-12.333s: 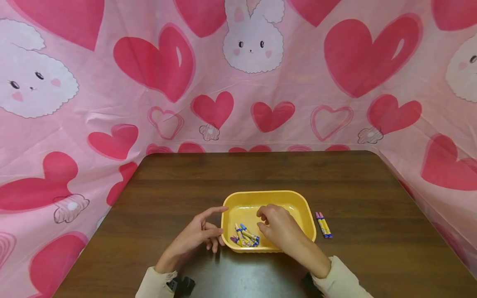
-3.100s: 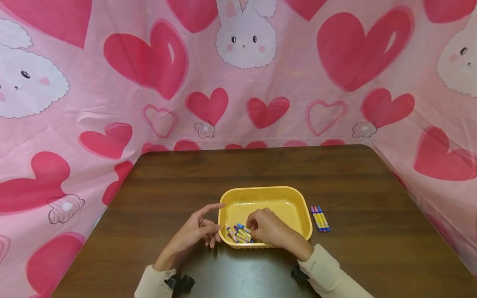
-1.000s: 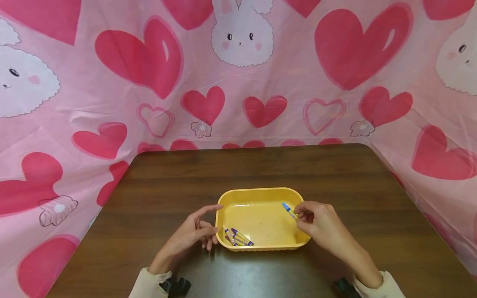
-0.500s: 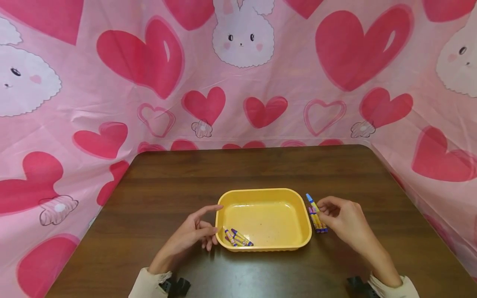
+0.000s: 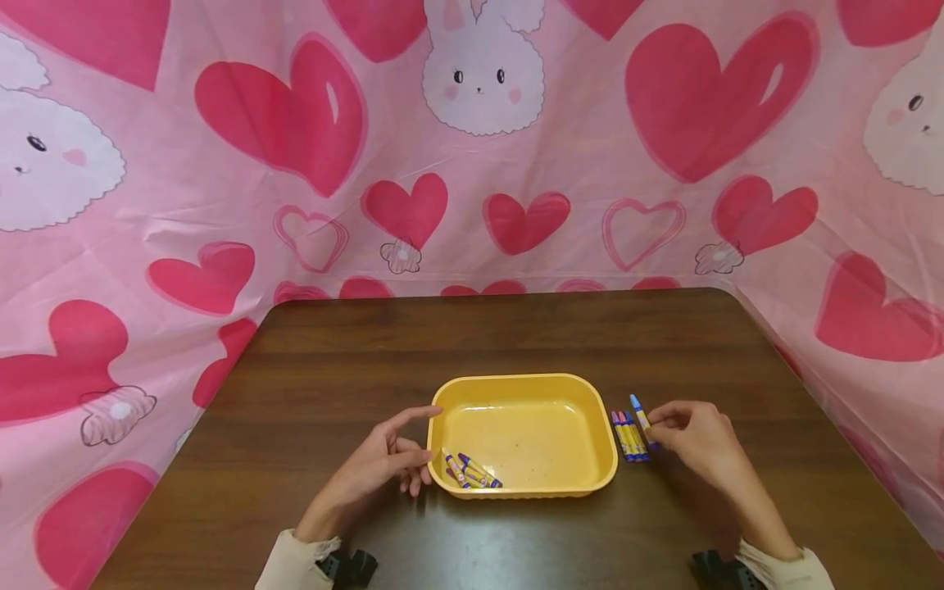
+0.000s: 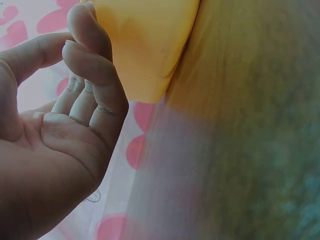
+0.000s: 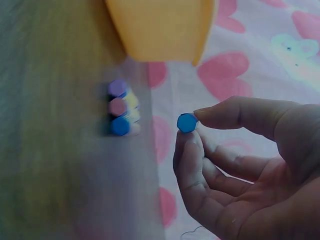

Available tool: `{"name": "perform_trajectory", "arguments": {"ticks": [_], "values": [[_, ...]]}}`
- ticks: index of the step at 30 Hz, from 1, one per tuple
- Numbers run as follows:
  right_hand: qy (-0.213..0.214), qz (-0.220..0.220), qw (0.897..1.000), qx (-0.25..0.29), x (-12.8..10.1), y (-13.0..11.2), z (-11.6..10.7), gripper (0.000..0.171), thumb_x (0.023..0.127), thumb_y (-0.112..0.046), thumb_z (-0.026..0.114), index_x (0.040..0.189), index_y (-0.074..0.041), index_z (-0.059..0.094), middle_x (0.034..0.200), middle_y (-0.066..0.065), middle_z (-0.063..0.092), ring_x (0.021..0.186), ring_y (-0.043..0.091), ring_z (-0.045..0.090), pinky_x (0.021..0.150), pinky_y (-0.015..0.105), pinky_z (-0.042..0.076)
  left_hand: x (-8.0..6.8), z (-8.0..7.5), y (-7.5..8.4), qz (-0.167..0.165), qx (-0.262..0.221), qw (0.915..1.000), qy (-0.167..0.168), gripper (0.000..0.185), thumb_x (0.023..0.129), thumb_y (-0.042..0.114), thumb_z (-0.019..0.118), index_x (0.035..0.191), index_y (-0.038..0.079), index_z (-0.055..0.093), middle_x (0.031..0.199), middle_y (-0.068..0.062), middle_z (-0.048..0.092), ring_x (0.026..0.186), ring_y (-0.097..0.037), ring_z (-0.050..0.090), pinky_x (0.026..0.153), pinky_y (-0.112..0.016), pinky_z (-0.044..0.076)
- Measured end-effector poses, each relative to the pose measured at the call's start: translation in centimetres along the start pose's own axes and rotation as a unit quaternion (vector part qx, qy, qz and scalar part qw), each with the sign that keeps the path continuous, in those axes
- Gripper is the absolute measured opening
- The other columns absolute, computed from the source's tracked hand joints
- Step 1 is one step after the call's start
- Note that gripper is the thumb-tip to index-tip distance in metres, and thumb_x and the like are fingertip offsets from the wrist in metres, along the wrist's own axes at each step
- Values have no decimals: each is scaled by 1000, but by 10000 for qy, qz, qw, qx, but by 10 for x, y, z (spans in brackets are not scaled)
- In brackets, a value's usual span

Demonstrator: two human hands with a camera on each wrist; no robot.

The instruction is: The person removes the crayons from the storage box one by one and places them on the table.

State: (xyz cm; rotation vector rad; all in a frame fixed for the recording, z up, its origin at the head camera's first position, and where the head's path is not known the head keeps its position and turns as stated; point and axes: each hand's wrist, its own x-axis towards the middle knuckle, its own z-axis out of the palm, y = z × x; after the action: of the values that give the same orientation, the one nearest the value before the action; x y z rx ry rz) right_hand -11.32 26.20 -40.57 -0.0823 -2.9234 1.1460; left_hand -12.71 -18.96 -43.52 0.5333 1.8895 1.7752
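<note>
My right hand [image 5: 701, 438] pinches a light-blue crayon [image 5: 639, 414] between thumb and fingers, to the right of the tray. In the right wrist view the blue tip of this crayon [image 7: 187, 123] points at the camera. Left of it, three crayons [image 5: 629, 437] lie side by side in a row, their tips purple, pink and blue in the right wrist view. My left hand [image 5: 383, 455] touches the left rim of the yellow tray [image 5: 516, 492] with loosely bent fingers. Several more crayons [image 5: 472, 471] lie heaped in the tray's near-left corner.
The dark wooden table [image 5: 354, 344] carries the tray near its front. Behind it and along both sides hangs a pink cloth [image 5: 457, 164] printed with hearts and rabbits.
The right hand has carried the light-blue crayon from the tray's right rim to the right, past the row. That row has grown from two crayons to three. The left hand stays at the rim.
</note>
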Motion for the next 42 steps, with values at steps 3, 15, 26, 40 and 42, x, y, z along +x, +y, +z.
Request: {"name": "perform_trajectory", "arguments": {"ticks": [3, 15, 26, 40, 42], "values": [[-239, 248, 9994, 92, 3, 6, 2, 20, 81, -16, 78, 95, -2, 74, 82, 4, 73, 68, 13, 64, 59, 27, 48, 0, 0, -1, 67, -34, 10000, -34, 59, 99, 5, 58, 152, 1, 31, 79, -30, 66, 57, -17, 64, 52, -24, 50], [-436, 517, 9977, 41, 10, 22, 10, 19, 83, -15, 77, 93, 0, 73, 74, 2, 70, 63, 14, 62, 55, 28, 47, 0, 0, 0, 51, -43, 10000, -42, 59, 99, 3, 58, 152, 2, 32, 78, -25, 68, 57, -17, 64, 52, -24, 50], [-503, 533, 9973, -71, 11, 23, 13, 20, 84, -18, 77, 93, 0, 74, 73, 1, 70, 62, 14, 60, 55, 29, 47, 0, -1, 0, -73, -20, 10000, -7, 59, 99, 5, 58, 152, 5, 32, 78, -13, 71, 57, -17, 64, 53, -24, 50], [-410, 364, 9976, -415, 7, 19, 10, 19, 82, -21, 78, 90, -5, 76, 78, 2, 72, 70, 16, 59, 62, 32, 46, -1, 0, 1, -43, 88, 9999, 29, 58, 99, 7, 58, 152, 6, 34, 80, -27, 68, 57, -18, 64, 53, -25, 50], [-295, 263, 9979, -517, 7, 17, 8, 17, 82, -22, 78, 89, -7, 77, 81, 3, 73, 75, 19, 60, 65, 33, 46, -2, 0, 2, -20, 84, 10000, 26, 58, 99, 7, 59, 152, 6, 34, 81, -30, 67, 57, -18, 64, 53, -25, 50]]}}
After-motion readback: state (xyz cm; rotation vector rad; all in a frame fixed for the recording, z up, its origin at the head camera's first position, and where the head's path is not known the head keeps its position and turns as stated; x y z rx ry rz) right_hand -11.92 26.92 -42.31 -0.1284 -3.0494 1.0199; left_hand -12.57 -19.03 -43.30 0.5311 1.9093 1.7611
